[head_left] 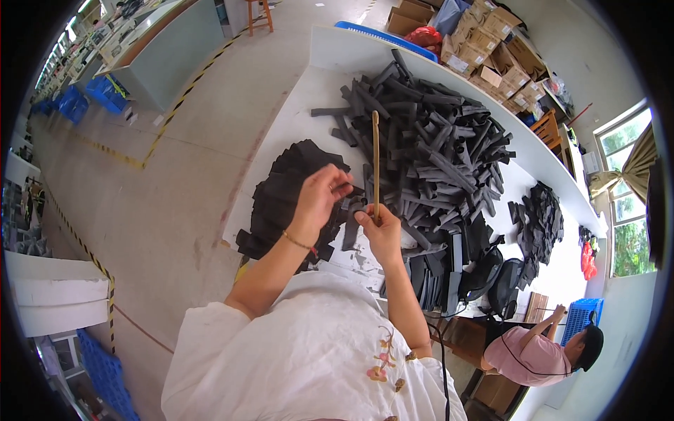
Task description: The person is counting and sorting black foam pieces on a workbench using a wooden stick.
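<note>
My right hand (382,235) is closed around a slim tan stick (376,151) that points away from me, over the table. By its thumb, a dark strip (351,228) hangs down; whether the thumb grips it is unclear. To the left, my left hand (323,194) hovers with bent fingers apart and nothing visible between them. Below and beyond it spreads a heap of flat black pieces (281,193). A large pile of rolled, tube-like black pieces (449,133) covers the table beyond my right hand.
The white table (295,116) has a raised panel along its far right side. Black bags (484,274) and a smaller heap of black pieces (539,224) are at right. A person in pink (533,354) sits at lower right. Cardboard boxes (484,42) are stacked behind the panel.
</note>
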Available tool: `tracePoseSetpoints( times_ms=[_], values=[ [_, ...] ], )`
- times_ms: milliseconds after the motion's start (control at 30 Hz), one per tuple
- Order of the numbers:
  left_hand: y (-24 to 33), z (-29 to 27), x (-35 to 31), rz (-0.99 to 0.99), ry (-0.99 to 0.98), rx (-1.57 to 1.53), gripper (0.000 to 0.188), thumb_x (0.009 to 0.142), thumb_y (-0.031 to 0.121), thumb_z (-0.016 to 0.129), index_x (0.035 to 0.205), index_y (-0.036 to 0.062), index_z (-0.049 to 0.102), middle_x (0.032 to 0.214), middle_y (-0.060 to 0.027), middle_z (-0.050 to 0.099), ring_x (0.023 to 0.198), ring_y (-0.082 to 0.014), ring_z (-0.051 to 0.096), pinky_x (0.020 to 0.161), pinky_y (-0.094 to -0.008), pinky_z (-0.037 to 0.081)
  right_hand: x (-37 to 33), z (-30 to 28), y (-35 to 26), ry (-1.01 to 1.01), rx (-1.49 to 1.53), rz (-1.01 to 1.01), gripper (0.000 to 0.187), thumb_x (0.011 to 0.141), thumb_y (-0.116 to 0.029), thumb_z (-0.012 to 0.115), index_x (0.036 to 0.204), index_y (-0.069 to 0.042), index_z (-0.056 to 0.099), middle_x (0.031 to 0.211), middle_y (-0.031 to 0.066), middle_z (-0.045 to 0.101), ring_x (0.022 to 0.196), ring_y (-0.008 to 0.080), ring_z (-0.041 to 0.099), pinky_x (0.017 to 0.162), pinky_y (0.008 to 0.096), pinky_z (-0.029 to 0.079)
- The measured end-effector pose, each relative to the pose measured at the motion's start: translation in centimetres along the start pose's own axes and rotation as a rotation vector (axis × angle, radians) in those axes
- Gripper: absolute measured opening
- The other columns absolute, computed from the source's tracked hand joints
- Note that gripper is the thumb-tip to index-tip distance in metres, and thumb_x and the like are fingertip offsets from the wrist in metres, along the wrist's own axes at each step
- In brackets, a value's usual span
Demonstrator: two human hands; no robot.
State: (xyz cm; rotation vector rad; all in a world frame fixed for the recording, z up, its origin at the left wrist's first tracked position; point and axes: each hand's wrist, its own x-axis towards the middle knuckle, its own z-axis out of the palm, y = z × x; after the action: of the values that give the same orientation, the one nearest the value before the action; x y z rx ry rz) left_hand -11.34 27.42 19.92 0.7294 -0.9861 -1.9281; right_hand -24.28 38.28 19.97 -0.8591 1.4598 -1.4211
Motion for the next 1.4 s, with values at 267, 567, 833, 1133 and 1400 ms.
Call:
tracePoseSetpoints(
  times_ms=[267, 567, 833, 1133, 1400],
  values=[
    [-0.3, 0.2, -0.5, 0.110, -0.175, 0.418, 0.024, 0.094, 0.025, 0.054, 0.080, 0.0060, 0.060, 0.080, -0.0040, 0.062, 0.083, -0.0166, 0.062, 0.079, -0.0318, 0.051, -0.1, 0.1, 0.3, -0.055, -0.040, 0.012, 0.015, 0.086, -0.012, 0.068, 0.082, -0.003, 0.058, 0.061, -0.0083, 0.043, 0.051, 0.0001, 0.034, 0.045, 0.0199, 0.025],
    [-1.0, -1.3, 0.1, 0.062, -0.119, 0.192, 0.024, 0.090, 0.024, 0.061, 0.095, 0.0008, 0.064, 0.098, -0.0059, 0.065, 0.085, -0.0108, 0.061, 0.075, -0.0265, 0.051, -0.5, 0.0, 0.4, -0.072, -0.036, 0.037, 0.015, 0.088, -0.014, 0.067, 0.084, -0.003, 0.058, 0.062, -0.0082, 0.043, 0.053, 0.0006, 0.034, 0.046, 0.0201, 0.025],
    [-3.1, -1.5, -1.3, -0.053, -0.416, 0.153, 0.044, 0.090, 0.022, 0.064, 0.124, 0.0012, 0.047, 0.111, -0.0040, 0.058, 0.097, -0.0115, 0.056, 0.084, -0.0286, 0.049, 0.0, -0.2, 0.8, -0.025, 0.054, 0.037, 0.014, 0.088, -0.012, 0.066, 0.083, -0.005, 0.055, 0.063, -0.0076, 0.045, 0.052, 0.0001, 0.035, 0.045, 0.0182, 0.024],
    [-5.6, -0.7, -4.5, -0.478, -0.345, -0.085, 0.025, 0.095, 0.024, 0.053, 0.088, 0.0017, 0.059, 0.065, -0.0054, 0.055, 0.057, -0.0138, 0.052, 0.067, -0.0334, 0.050, 3.7, -1.8, -0.2, 0.238, 0.064, -0.089, 0.011, 0.089, -0.012, 0.066, 0.085, -0.005, 0.057, 0.063, -0.0067, 0.047, 0.049, 0.0009, 0.037, 0.042, 0.0181, 0.024],
    [-6.9, -1.4, -7.4, -0.418, -0.535, 0.137, 0.026, 0.097, 0.019, 0.041, 0.079, 0.0033, 0.051, 0.066, -0.0054, 0.054, 0.053, -0.0124, 0.051, 0.058, -0.0262, 0.045, 8.7, -8.2, -5.6, 0.632, 0.147, -0.299, 0.014, 0.091, -0.015, 0.063, 0.086, -0.004, 0.056, 0.064, -0.0022, 0.050, 0.049, 0.0052, 0.047, 0.043, 0.0180, 0.036]
  ],
)
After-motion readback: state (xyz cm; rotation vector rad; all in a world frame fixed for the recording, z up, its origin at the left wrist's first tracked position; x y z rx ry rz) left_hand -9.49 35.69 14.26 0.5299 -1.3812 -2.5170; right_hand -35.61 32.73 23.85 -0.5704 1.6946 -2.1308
